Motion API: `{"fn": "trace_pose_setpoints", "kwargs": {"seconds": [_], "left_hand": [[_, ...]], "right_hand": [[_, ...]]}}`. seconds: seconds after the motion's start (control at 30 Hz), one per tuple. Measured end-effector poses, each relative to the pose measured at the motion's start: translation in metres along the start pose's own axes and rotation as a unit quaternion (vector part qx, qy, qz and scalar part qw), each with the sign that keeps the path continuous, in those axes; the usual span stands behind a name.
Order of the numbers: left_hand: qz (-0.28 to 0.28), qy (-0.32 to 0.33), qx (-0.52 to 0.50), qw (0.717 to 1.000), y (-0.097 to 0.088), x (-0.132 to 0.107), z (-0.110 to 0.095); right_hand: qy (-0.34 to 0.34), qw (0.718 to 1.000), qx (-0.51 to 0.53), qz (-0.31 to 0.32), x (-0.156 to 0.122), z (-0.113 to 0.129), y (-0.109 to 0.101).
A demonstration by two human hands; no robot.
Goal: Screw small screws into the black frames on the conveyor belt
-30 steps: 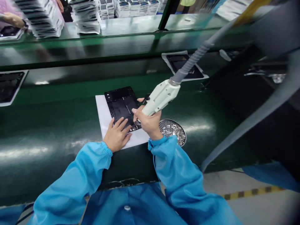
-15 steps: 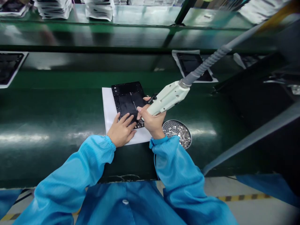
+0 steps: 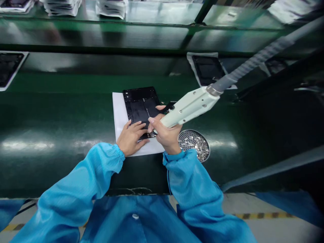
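A black tablet-like device [image 3: 138, 108], its inside showing, lies on a white sheet [image 3: 118, 113] on the green bench. My left hand [image 3: 132, 137] rests with spread fingers on the device's near left part, thumb on the sheet. My right hand [image 3: 167, 133] is wrapped round a pale electric screwdriver [image 3: 191, 106], tilted with its tip down at the device's near right corner. The fingers hide the tip and the spot under it. Close to my right wrist stands a round metal dish [image 3: 194, 144] holding many small shiny screws.
A thick grey hose [image 3: 255, 62] runs from the screwdriver to the upper right. Similar devices on white wrapping lie at the back right [image 3: 209, 70] and far left [image 3: 10, 69]. Stacked white packets [image 3: 111, 7] fill part of the shelf above. A dark machine-like shape stands at right.
The screwdriver has tilted lower, its back end swinging to the right along with the hose. My left fingers have drawn slightly closer together. The whole view has shifted a little.
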State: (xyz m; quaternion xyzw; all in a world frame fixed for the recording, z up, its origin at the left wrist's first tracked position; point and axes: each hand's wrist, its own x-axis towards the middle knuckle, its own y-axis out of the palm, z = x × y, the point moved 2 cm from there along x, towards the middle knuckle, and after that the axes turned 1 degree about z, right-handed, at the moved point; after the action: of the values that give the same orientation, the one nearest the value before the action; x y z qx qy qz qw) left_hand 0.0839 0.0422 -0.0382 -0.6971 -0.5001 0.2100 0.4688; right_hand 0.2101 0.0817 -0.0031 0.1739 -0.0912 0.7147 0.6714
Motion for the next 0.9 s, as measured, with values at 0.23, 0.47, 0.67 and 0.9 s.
{"fn": "trace_pose_setpoints", "kwargs": {"seconds": [0.23,0.47,0.67,0.9], "left_hand": [[0.025,-0.01,-0.069,0.997,-0.004,0.002,0.002],[0.011,-0.017,-0.093,0.995,-0.004,0.002,0.003],[0.005,-0.011,-0.084,0.996,-0.004,0.001,0.004],[-0.029,0.011,-0.084,0.996,-0.001,0.0,0.008]], "right_hand": [[0.015,0.999,-0.012,0.026,-0.009,0.013,0.009],[0.023,0.999,-0.012,0.02,-0.009,0.015,0.007],[0.025,0.998,-0.038,0.041,-0.012,0.017,0.01],[-0.006,0.998,-0.06,0.007,0.002,0.018,-0.016]]}}
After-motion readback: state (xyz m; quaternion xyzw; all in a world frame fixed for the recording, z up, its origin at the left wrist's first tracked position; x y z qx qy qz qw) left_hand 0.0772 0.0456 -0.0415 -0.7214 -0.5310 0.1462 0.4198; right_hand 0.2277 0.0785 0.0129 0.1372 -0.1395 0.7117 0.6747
